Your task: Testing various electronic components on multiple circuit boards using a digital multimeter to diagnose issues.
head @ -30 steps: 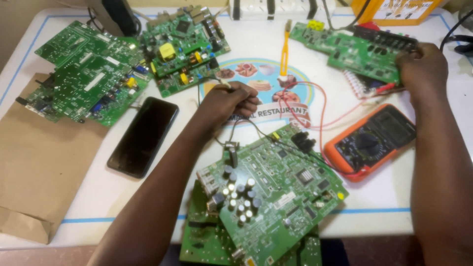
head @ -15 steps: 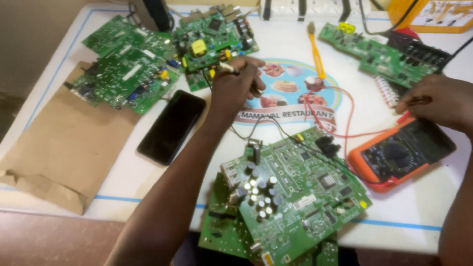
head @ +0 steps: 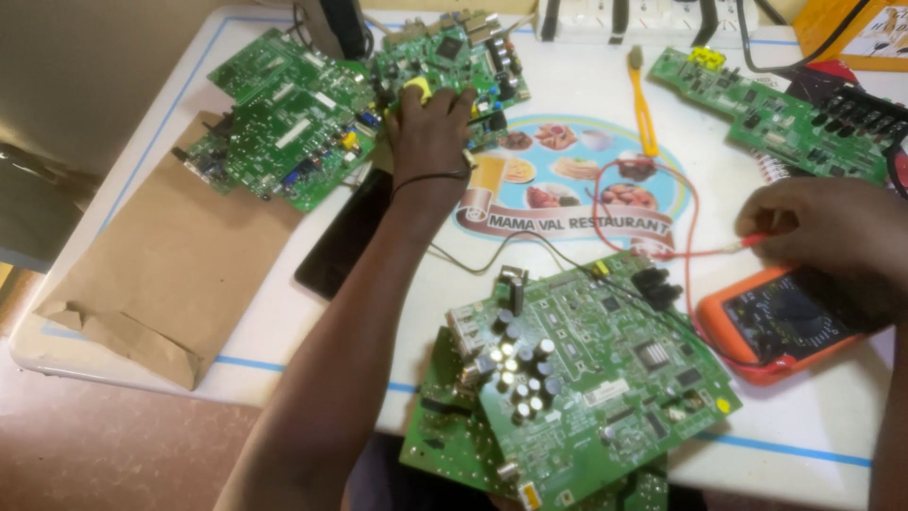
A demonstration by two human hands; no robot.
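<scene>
The left hand [head: 432, 128] stretches to the far side of the white table [head: 312, 312], palm down, fingers curled over the near edge of a small green circuit board [head: 449, 52]. A yellow part on that board peeks out just past the knuckles. Whether the fingertips pinch anything cannot be told; they are tucked under the hand. A thin dark band circles the wrist.

Over on the right, the right hand [head: 832, 227] rests at the far edge of an orange multimeter [head: 790, 322], fingers gathered together around a red probe [head: 747, 244] whose tip pokes out to the left. A red lead [head: 690, 203] loops away from it across the round printed picture on the tabletop. The hand covers the meter's upper part, so its screen is hidden.

Nearest the person lies a big green circuit board [head: 605, 378], tilted, studded with silver capacitors, stacked on another board that is mostly hidden beneath it and cut off at the bottom edge. A black lead runs from it towards the left forearm.

Left of the reaching hand sit two more green boards [head: 284, 123], overlapping. A black phone [head: 345, 237] lies partly under the forearm, beside a brown paper bag [head: 180, 265]. Far right, a long green board [head: 757, 109] and an orange-handled brush [head: 643, 104]. The far edge is blurred and hard to read.
</scene>
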